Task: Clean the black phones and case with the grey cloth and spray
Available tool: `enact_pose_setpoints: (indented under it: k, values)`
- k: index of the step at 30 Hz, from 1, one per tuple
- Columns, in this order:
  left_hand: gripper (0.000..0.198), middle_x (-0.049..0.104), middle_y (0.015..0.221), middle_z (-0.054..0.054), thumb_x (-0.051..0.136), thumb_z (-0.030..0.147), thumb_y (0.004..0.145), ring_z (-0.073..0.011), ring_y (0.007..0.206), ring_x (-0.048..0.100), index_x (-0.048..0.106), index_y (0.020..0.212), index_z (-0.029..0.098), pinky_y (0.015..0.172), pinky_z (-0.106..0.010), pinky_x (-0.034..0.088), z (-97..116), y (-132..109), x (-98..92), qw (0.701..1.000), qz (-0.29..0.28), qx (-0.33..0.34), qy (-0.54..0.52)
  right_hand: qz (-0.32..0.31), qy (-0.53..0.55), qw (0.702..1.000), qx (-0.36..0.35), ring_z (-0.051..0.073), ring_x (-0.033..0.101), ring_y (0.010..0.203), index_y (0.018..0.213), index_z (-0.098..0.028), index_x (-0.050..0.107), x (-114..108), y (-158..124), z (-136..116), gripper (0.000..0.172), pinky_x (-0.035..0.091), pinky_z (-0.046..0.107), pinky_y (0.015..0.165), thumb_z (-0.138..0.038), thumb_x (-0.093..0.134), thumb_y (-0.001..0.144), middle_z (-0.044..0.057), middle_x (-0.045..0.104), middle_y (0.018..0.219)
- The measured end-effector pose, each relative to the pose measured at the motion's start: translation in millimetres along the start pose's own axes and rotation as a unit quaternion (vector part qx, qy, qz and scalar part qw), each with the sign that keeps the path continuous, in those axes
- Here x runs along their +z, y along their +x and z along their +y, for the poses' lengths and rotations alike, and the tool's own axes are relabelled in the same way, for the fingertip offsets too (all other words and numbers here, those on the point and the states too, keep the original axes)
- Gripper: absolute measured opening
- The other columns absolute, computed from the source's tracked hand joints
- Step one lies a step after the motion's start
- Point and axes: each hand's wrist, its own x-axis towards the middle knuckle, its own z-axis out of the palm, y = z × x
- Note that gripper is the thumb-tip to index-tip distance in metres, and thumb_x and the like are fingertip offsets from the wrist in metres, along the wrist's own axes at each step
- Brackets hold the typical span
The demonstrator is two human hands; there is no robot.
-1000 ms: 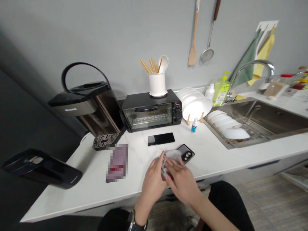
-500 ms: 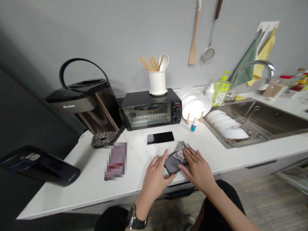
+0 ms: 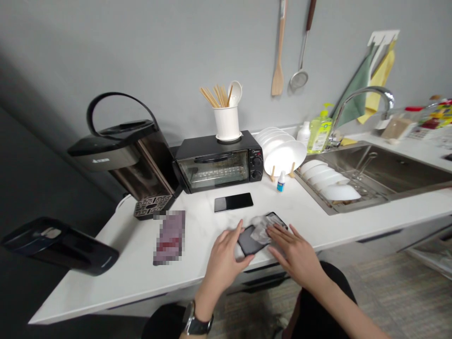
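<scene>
Left hand steadies the black rectangular phone on the white table, fingers apart; right hand, flat at 3 o'clock, presses a crumpled grey cloth. Phone near edge: hard wipe risks fall.

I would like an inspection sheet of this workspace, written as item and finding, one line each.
Surface: white countertop, lying along a grey wall.
Job's things: dark phone flat near the front edge; small grey cloth on top of it.
Clutter: second black phone, blurred flat item, small dropper bottle, black lid-like object at the far left.
Hands: left hand steadies the phone's near end; right hand presses its fingers on the cloth.
Cables: one pale cord beside the water dispenser.
Surroundings: toaster oven bearing a utensil holder, plates in a rack, sink with bowls, tap, soap bottle, hanging utensils and towels.
</scene>
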Motion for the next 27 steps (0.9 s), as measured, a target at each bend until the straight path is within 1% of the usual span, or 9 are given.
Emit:
enact_pose_setpoints:
  k: [4, 8, 11, 13, 15, 18, 22, 24, 27]
  values:
    - [0.104, 0.066, 0.138, -0.005, 0.084, 0.022, 0.081, -0.0302, 0.123, 0.057, 0.024, 0.165, 0.037, 0.108, -0.050, 0.048, 3.9, 5.6, 2.8, 1.000, 0.002, 0.008, -0.011, 0.050, -0.057, 0.996, 0.036, 0.034, 0.054, 0.142, 0.148, -0.014, 0.056, 15.8, 12.5, 10.7, 0.054, 0.038, 0.058, 0.120, -0.048, 0.051, 0.106, 0.017, 0.059, 0.151]
    - [0.101, 0.066, 0.135, -0.008, 0.079, 0.017, 0.081, -0.0304, 0.122, 0.057, 0.025, 0.165, 0.034, 0.107, -0.050, 0.049, 1.3, 5.4, 3.0, 1.000, 0.005, 0.004, -0.013, 0.070, -0.030, 0.996, 0.050, 0.039, 0.054, 0.141, 0.144, -0.005, 0.058, 35.6, 26.8, -35.9, 0.066, 0.040, 0.058, 0.119, -0.054, 0.059, 0.101, 0.025, 0.058, 0.149]
    - [0.097, 0.065, 0.133, -0.010, 0.073, 0.013, 0.082, -0.0306, 0.120, 0.057, 0.026, 0.165, 0.032, 0.104, -0.049, 0.052, -3.6, 3.2, 1.5, 1.000, -0.009, 0.007, -0.008, 0.039, 0.045, 0.998, 0.006, 0.035, 0.059, 0.136, 0.140, -0.006, 0.061, 36.8, 25.1, -74.2, 0.060, 0.042, 0.054, 0.120, -0.052, 0.058, 0.102, 0.022, 0.064, 0.143]
    - [0.099, 0.065, 0.131, -0.010, 0.075, 0.013, 0.082, -0.0309, 0.119, 0.057, 0.025, 0.166, 0.031, 0.103, -0.049, 0.052, -5.3, 1.8, 0.7, 1.000, -0.017, 0.003, -0.001, 0.015, 0.087, 0.996, -0.025, 0.031, 0.061, 0.134, 0.140, -0.010, 0.062, 30.9, 18.2, -83.7, 0.055, 0.043, 0.051, 0.120, -0.050, 0.058, 0.103, 0.018, 0.067, 0.141]
    - [0.102, 0.065, 0.131, -0.009, 0.078, 0.014, 0.081, -0.0312, 0.120, 0.057, 0.024, 0.166, 0.032, 0.105, -0.050, 0.051, -4.8, 0.8, 0.5, 1.000, -0.013, -0.002, 0.002, 0.001, 0.101, 0.994, -0.035, 0.029, 0.061, 0.135, 0.139, -0.015, 0.063, 22.3, 9.5, -75.0, 0.047, 0.041, 0.050, 0.121, -0.046, 0.056, 0.104, 0.013, 0.069, 0.139]
    - [0.104, 0.065, 0.135, -0.008, 0.082, 0.021, 0.081, -0.0313, 0.123, 0.056, 0.023, 0.166, 0.034, 0.107, -0.051, 0.049, -1.3, 0.8, 1.2, 1.000, -0.004, -0.001, -0.002, 0.002, 0.066, 0.997, -0.027, 0.026, 0.059, 0.137, 0.138, -0.022, 0.064, 9.6, 0.9, -36.5, 0.037, 0.039, 0.052, 0.122, -0.039, 0.051, 0.108, 0.008, 0.069, 0.140]
    - [0.102, 0.066, 0.138, -0.006, 0.084, 0.026, 0.081, -0.0302, 0.123, 0.058, 0.027, 0.164, 0.037, 0.109, -0.050, 0.047, 3.7, 4.0, 2.6, 1.000, -0.001, 0.002, -0.009, 0.041, -0.041, 0.998, 0.026, 0.030, 0.059, 0.137, 0.143, -0.019, 0.061, 5.3, 8.6, 8.9, 0.042, 0.038, 0.057, 0.120, -0.039, 0.048, 0.109, 0.013, 0.065, 0.145]
    - [0.100, 0.067, 0.138, -0.006, 0.084, 0.025, 0.081, -0.0300, 0.123, 0.058, 0.029, 0.163, 0.036, 0.109, -0.050, 0.048, 5.1, 5.2, 3.1, 1.000, 0.002, 0.004, -0.011, 0.048, -0.065, 0.996, 0.040, 0.034, 0.058, 0.138, 0.145, -0.013, 0.059, 11.8, 18.3, 8.8, 0.051, 0.039, 0.058, 0.119, -0.045, 0.052, 0.107, 0.018, 0.063, 0.146]
    - [0.099, 0.067, 0.136, -0.006, 0.080, 0.019, 0.081, -0.0295, 0.121, 0.059, 0.028, 0.164, 0.035, 0.107, -0.049, 0.050, 4.7, 4.9, 3.1, 1.000, 0.009, 0.004, -0.014, 0.046, -0.057, 0.996, 0.049, 0.040, 0.055, 0.140, 0.143, -0.002, 0.059, 26.6, 29.7, -21.7, 0.068, 0.040, 0.057, 0.119, -0.055, 0.059, 0.101, 0.026, 0.059, 0.147]
